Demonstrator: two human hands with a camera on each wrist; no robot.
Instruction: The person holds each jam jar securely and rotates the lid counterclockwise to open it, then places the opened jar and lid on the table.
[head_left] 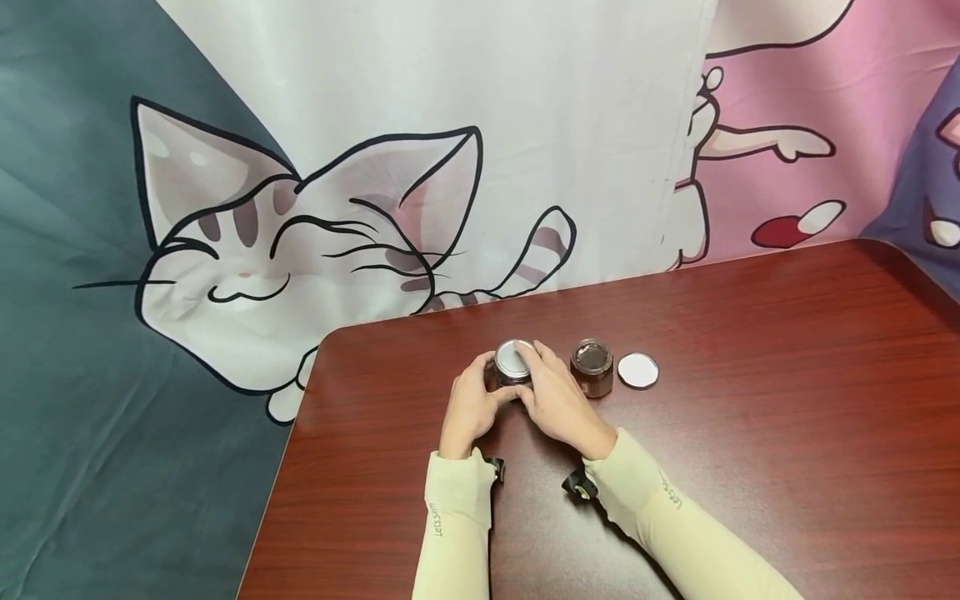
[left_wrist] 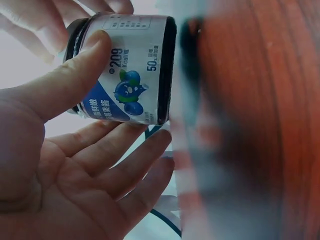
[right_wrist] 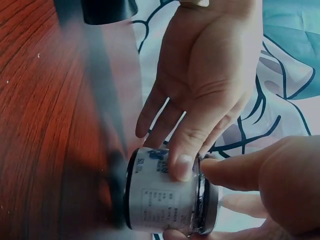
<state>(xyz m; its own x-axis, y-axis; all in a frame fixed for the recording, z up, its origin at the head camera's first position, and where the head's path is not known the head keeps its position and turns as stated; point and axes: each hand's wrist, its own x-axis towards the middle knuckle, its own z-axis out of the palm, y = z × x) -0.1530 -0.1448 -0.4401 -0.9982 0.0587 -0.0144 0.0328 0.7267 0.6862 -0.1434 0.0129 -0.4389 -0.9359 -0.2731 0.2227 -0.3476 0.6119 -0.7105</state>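
A jam jar (left_wrist: 137,70) with a white label and a blueberry picture stands on the table between both hands. My left hand (head_left: 471,398) holds its body, the thumb pressed across the label and the fingers on the far side. In the right wrist view its silver lid (right_wrist: 213,210) is seen edge-on, down on the jar's mouth. My right hand (head_left: 558,402) grips the lid from the right, with a fingertip lying over its top in the head view. Part of the lid is hidden by the fingers.
Just right of my right hand stands a second glass jar (head_left: 592,381), uncovered, dark inside. A round white-faced lid (head_left: 638,372) lies flat beside it. The reddish wooden table (head_left: 750,400) extends right and toward me. Behind its far edge hangs a cartoon cat curtain (head_left: 300,267).
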